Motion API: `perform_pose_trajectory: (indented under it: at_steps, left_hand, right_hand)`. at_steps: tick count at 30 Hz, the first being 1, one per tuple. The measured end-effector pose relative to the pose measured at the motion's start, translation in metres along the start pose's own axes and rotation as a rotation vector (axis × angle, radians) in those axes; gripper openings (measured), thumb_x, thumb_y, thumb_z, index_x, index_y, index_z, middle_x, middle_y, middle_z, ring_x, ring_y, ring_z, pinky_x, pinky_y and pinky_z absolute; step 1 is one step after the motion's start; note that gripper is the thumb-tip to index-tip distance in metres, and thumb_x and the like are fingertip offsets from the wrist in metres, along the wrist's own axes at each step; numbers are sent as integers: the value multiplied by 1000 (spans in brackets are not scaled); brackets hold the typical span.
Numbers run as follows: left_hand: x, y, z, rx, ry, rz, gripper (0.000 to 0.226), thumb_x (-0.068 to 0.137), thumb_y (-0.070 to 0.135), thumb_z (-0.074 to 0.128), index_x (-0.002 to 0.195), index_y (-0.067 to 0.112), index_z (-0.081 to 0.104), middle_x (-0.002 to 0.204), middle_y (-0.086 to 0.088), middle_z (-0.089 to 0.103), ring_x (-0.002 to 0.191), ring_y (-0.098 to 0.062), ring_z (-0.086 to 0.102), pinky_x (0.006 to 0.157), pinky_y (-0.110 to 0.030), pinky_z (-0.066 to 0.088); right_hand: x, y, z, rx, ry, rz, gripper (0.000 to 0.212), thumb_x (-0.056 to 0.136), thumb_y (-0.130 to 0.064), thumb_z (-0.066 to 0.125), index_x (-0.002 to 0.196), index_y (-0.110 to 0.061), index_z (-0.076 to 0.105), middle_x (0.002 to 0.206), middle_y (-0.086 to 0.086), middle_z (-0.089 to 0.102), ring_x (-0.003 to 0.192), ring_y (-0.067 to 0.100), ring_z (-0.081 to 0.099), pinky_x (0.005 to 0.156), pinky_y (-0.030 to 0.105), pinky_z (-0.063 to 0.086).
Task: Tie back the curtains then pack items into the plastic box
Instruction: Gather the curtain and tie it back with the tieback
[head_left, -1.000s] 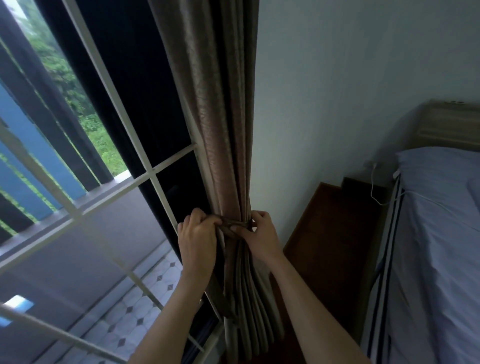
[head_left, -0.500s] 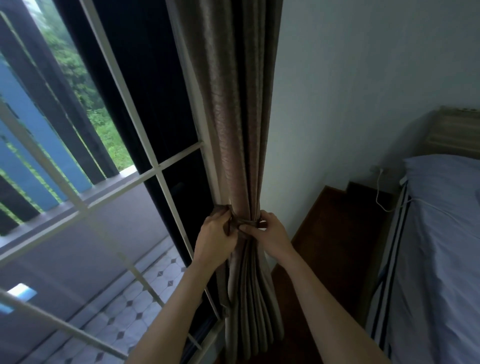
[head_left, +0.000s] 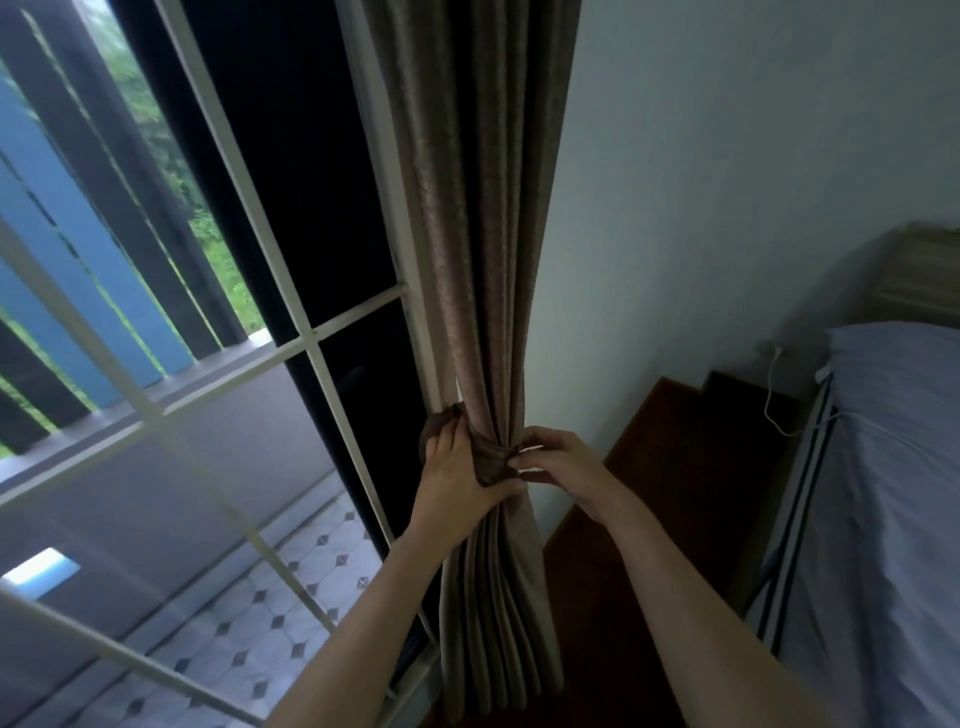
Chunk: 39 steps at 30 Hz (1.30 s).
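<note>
Beside pale wall, gathered curtain between both hands, tie-back pinched

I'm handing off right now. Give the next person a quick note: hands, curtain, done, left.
Left hand: grip closed on the brown tie-back, pressed against the curtain.
Right hand: fingertips pinching the tie-back's other end.
Curtain: gathered into a bundle beside the window frame, band wrapped around it.
Done: curtain drawn aside and gathered.
Left: finish securing the tie, then pack items; no plastic box in view.
</note>
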<state>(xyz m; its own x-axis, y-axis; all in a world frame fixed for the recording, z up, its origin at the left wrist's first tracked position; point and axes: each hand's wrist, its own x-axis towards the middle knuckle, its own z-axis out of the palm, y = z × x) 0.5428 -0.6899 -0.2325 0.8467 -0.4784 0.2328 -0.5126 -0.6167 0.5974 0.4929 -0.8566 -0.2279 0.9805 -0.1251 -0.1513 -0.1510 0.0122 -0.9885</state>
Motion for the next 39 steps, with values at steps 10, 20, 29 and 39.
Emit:
perform_pose_trajectory:
  at_steps: [10, 20, 29, 39]
  left_hand:
    - [18, 7, 9, -180, -65, -70, 87, 64, 48, 82, 137, 26, 40, 135, 3, 51, 130, -22, 35, 107, -36, 34]
    - [24, 7, 7, -332, -148, -139, 54, 71, 31, 81, 119, 22, 59, 94, 20, 64, 88, 13, 59, 75, -5, 47]
    - [28, 5, 8, -333, -193, -211, 46, 61, 36, 77, 104, 27, 65, 94, 10, 69, 92, -5, 65, 89, -37, 55]
    - [21, 7, 16, -265, -126, -195, 50, 59, 51, 69, 105, 38, 58, 106, 11, 65, 109, -19, 58, 98, -53, 44]
  right_hand:
    - [10, 1, -19, 233, -91, 77, 23, 88, -7, 50, 96, -9, 71, 95, 6, 69, 89, 16, 64, 62, 20, 50]
    - [30, 0, -33, 65, -115, 67, 30, 97, -15, 53, 125, -27, 53, 90, 10, 69, 76, 18, 65, 63, 29, 43]
    - [56, -30, -30, -256, -223, 203, 23, 97, -17, 46, 79, -11, 59, 58, -7, 60, 57, 12, 46, 59, 26, 39]
    - [79, -31, -23, -240, -153, 171, 10, 95, -11, 56, 99, -8, 65, 96, 10, 66, 89, 24, 61, 84, 37, 53]
